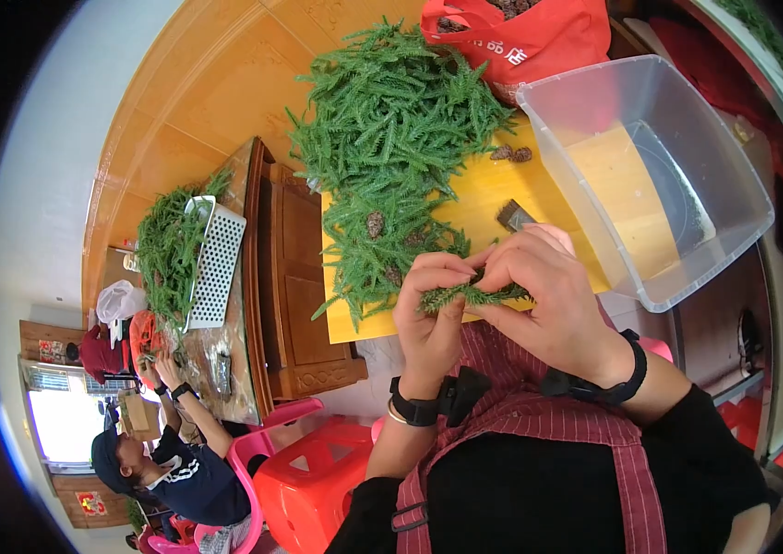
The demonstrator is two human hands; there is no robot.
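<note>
In front of my apron, both hands are closed on a short green artificial pine sprig. My left hand pinches its left end between thumb and fingers. My right hand grips the other end, fingers bent over it. A dark bit shows between the fingertips, too small to make out. Beyond the hands, a large heap of the same green sprigs covers much of a yellow board. Pine cones lie among the nearer sprigs. A flat brush with dark bristles rests just past my right hand.
A clear plastic bin stands at the right, beside a red bag with pine cones in it. Two loose cones lie between bin and heap. To the left are a white basket of sprigs, a red stool and a seated co-worker.
</note>
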